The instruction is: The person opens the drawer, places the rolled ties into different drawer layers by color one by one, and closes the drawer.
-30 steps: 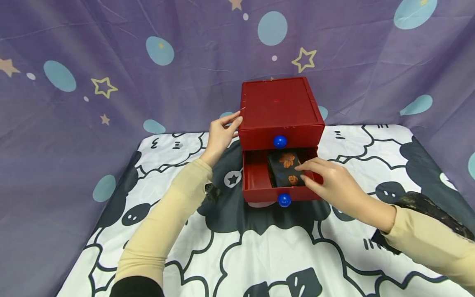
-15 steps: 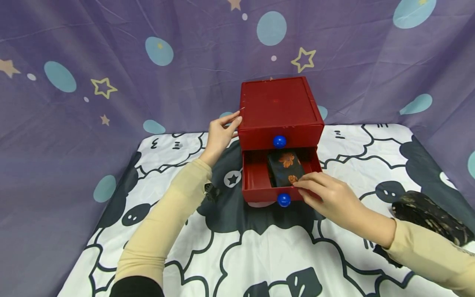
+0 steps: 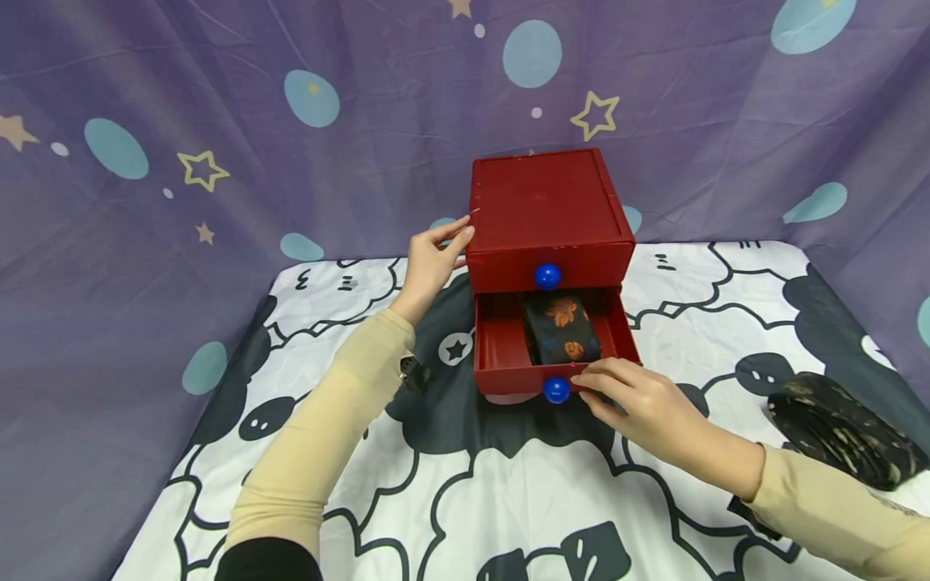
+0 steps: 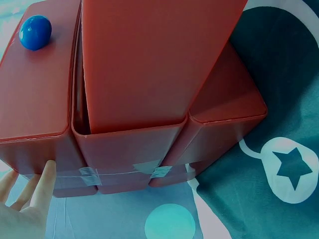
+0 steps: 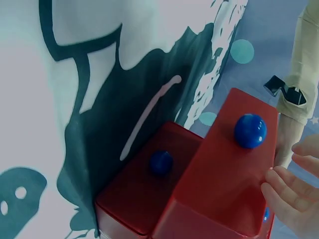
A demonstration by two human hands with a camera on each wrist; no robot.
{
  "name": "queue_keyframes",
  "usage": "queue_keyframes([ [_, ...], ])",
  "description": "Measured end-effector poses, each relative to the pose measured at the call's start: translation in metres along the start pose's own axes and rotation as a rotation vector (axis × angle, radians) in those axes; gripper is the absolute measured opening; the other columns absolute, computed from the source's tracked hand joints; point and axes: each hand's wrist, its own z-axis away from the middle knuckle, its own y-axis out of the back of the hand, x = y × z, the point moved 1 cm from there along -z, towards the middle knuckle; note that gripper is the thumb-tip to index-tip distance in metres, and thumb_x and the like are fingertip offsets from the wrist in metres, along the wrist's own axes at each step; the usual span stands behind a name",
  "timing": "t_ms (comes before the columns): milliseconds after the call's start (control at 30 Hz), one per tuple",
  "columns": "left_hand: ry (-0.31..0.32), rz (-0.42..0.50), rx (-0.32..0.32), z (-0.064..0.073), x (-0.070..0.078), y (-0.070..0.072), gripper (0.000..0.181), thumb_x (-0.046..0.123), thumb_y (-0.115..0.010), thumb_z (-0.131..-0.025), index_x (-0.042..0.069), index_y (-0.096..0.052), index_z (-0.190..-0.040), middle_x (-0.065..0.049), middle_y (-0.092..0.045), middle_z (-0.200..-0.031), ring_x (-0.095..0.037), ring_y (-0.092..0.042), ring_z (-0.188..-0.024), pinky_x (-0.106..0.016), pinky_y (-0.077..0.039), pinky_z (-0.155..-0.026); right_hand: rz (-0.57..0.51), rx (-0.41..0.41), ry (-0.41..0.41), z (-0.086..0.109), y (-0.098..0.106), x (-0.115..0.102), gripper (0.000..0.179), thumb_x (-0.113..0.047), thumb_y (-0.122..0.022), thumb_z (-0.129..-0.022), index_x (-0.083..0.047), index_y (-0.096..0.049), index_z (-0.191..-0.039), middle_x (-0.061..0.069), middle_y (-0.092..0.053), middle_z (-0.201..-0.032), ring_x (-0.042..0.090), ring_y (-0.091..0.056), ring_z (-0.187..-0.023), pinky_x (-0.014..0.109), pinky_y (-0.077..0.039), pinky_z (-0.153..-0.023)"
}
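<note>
A red drawer unit (image 3: 545,198) stands at the back of the table, its middle drawer (image 3: 501,343) pulled out. Inside that drawer lies a dark, box-shaped item with orange flowers (image 3: 558,329). My left hand (image 3: 430,262) steadies the upper left side, extended fingertips (image 4: 49,172) against the wall. Low at the drawer's front, my right hand (image 3: 643,403) has its fingertips at the panel just right of the blue knob (image 3: 556,390). The right wrist view shows the fingers (image 5: 286,186) at the panel's edge, away from the knob.
A dark patterned, glossy bundle (image 3: 846,432) lies on the right of the table, beyond my right forearm. The white-and-black cartoon tablecloth (image 3: 523,492) covers the tabletop. A purple curtain (image 3: 392,153) hangs close behind the unit. Another blue knob (image 3: 548,276) marks the closed top drawer.
My right hand has moved from over the floral item down to the drawer's front, next to the knob. The item stays in the drawer. The left hand has held its place.
</note>
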Motion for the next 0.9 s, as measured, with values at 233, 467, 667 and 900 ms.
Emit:
queue_keyframes([
  [233,-0.003,-0.007,0.001,0.0,0.0,0.0,0.032,0.017,-0.059,-0.086,0.006,-0.059,-0.116,-0.011,-0.059,-0.113,-0.02,-0.059,-0.095,-0.026,-0.055,-0.069,0.012,-0.025,-0.037,0.007,-0.008,0.0,0.045,-0.038,-0.035,-0.093,-0.006,-0.067,-0.093,0.005,-0.061,-0.089,0.016,-0.061,-0.077,0.033,-0.055,-0.067],
  [467,-0.005,-0.001,0.0,0.0,0.0,0.0,0.032,0.016,-0.059,-0.086,0.006,-0.059,-0.116,-0.011,-0.059,-0.113,-0.022,-0.059,-0.095,-0.027,-0.055,-0.068,0.031,-0.03,-0.066,0.01,-0.015,-0.001,0.047,-0.04,-0.035,-0.093,-0.006,-0.067,-0.093,0.005,-0.061,-0.087,0.016,-0.061,-0.075,0.031,-0.055,-0.065],
  [667,-0.003,-0.004,-0.01,0.001,0.001,0.0,0.033,0.017,-0.059,-0.086,0.007,-0.059,-0.117,-0.01,-0.059,-0.114,-0.022,-0.059,-0.095,-0.028,-0.055,-0.069,0.064,0.033,-0.052,0.012,-0.022,0.0,0.047,-0.04,-0.036,-0.093,-0.005,-0.067,-0.092,0.005,-0.061,-0.084,0.016,-0.061,-0.072,0.031,-0.055,-0.062],
  [900,0.003,-0.002,-0.004,0.001,0.0,0.0,0.033,0.017,-0.059,-0.086,0.007,-0.059,-0.117,-0.01,-0.059,-0.114,-0.02,-0.059,-0.096,-0.027,-0.055,-0.07,0.07,0.001,-0.084,0.015,-0.027,-0.001,0.048,-0.042,-0.036,-0.092,-0.005,-0.067,-0.096,0.005,-0.06,-0.085,0.016,-0.06,-0.073,0.032,-0.055,-0.064],
])
